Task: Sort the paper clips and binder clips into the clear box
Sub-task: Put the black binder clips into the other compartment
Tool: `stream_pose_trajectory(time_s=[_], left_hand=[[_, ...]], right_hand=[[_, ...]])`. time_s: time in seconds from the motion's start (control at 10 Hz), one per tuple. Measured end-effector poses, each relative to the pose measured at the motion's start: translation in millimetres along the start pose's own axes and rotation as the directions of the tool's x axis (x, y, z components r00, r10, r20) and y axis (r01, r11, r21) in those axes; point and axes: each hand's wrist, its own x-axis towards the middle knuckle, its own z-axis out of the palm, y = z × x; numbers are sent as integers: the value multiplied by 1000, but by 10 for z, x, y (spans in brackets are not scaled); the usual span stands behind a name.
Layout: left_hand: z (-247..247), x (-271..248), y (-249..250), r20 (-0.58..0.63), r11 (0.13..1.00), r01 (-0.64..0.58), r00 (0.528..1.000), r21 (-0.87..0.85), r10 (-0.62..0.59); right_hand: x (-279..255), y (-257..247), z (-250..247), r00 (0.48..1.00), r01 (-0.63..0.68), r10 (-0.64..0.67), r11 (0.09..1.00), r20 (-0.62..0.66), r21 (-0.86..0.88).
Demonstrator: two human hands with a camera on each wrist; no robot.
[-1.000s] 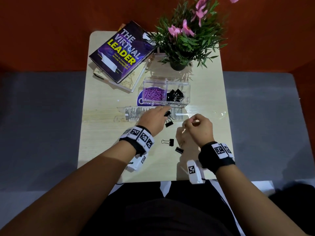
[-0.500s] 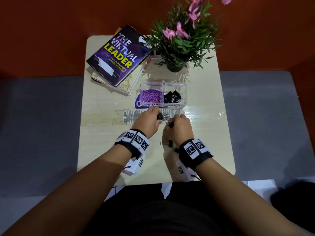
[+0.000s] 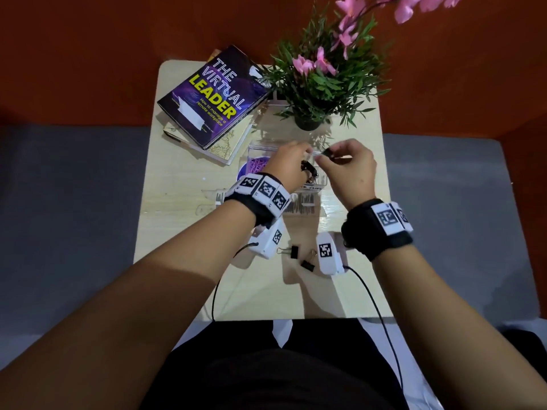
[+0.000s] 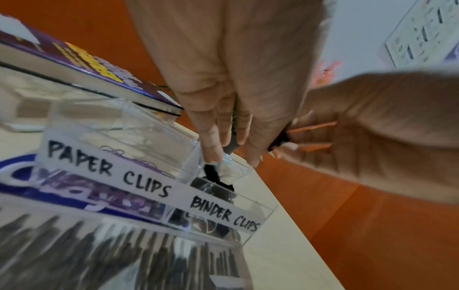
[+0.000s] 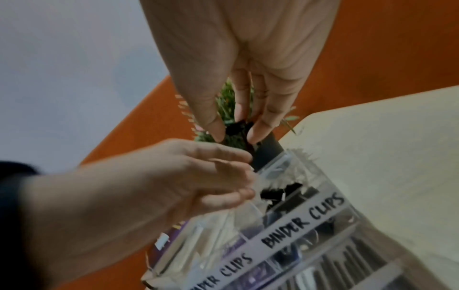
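The clear box (image 3: 257, 150) stands mid-table, labelled PAPER CLIPS and BINDER CLIPS (image 4: 149, 181) (image 5: 298, 222). Purple paper clips (image 3: 255, 167) fill its left compartment. My left hand (image 3: 305, 151) hovers over the right compartment with straight fingers (image 4: 211, 149); a black binder clip (image 4: 214, 172) (image 3: 309, 170) is just below them, inside the box. My right hand (image 3: 325, 154) pinches another black binder clip (image 5: 238, 127) between thumb and finger above the box's far edge. Two binder clips (image 3: 291, 251) (image 3: 308, 262) lie on the table near me.
A purple book (image 3: 216, 99) lies on a second book at the back left. A potted plant (image 3: 319, 87) stands right behind the box. A clear ruler (image 3: 305, 204) lies just in front of the box. The small wooden table (image 3: 177, 232) ends close on both sides.
Both hands moved from the middle of the table up and forward over the box. The left hand no longer holds its binder clip; the right hand has lifted one.
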Motion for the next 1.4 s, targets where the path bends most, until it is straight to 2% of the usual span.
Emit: stream_pose_trajectory(time_s=[0.1, 0.2, 0.3, 0.4, 0.5, 0.6, 0.7, 0.8, 0.9, 1.0, 1.1, 1.2, 1.3, 1.4], left_hand=[[-58, -155, -86, -55, 988, 29, 998, -154, -37], [-71, -519, -202, -53, 995, 34, 998, -97, -40], [108, -957, -343, 198, 1000, -5, 980, 23, 0], [427, -1127, -503, 364, 965, -161, 928, 205, 77], [643, -1115, -517, 358, 946, -198, 928, 256, 98], [691, -1080, -472, 344, 927, -241, 929, 289, 134], [606, -1039, -475, 347, 939, -212, 931, 269, 111], [384, -888, -381, 199, 976, -130, 975, 173, 94], [132, -542, -203, -12, 980, -91, 995, 179, 94], [-45, -229, -71, -74, 968, -53, 995, 247, 73], [-119, -201, -118, -97, 957, -2, 995, 290, 31], [-191, -476, -382, -83, 954, 35, 997, 297, -10], [-326, -974, -841, -97, 969, 115, 991, 218, -95], [-543, -1683, -1445, -201, 947, 275, 950, 166, -241]], right_hand=[[84, 70, 123, 990, -14, 28, 995, 140, -99], [1, 187, 93, 982, 24, 11, 983, 189, -180], [-337, 399, -12, 938, 155, -53, 948, 342, -280], [-772, 775, -87, 805, 372, -47, 816, 591, -442], [-1071, 1049, -93, 747, 480, -21, 709, 664, -517], [-1115, 1167, -97, 733, 499, -53, 720, 678, -483], [-1103, 1197, -139, 727, 473, -64, 769, 684, -431], [-1028, 1124, -226, 768, 354, -55, 867, 638, -352], [-796, 891, -294, 858, 263, -89, 922, 506, -283], [-450, 528, -261, 920, 277, -188, 932, 344, -232], [-151, 241, -186, 926, 315, -243, 920, 291, -233], [-68, 192, -218, 912, 340, -235, 891, 336, -300], [-154, 438, -365, 908, 336, -203, 876, 368, -346], [-452, 999, -776, 931, 236, -75, 870, 357, -434]])
